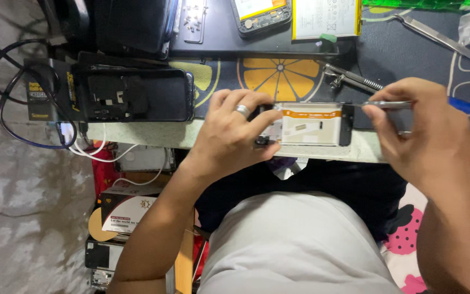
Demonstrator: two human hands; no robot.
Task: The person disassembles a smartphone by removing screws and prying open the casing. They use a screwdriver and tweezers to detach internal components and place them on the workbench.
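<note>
Cluttered repair bench, citrus-print mat [278,76] at edge. Opened phone [308,124] sits at bench edge, between your hands. Judged light, stiff, fragile: exposed internals, thin ribbon parts. Hold by frame edges only. Left hand [232,136] pinches its left end, fingers closed on frame. Right hand [417,128] grips metal tweezers [384,103], tip at its upper right corner. Behind: dark tray [221,41] carrying second opened phone [261,15], battery [326,19], small screws [192,20]. Left: another phone body [137,97].
</note>
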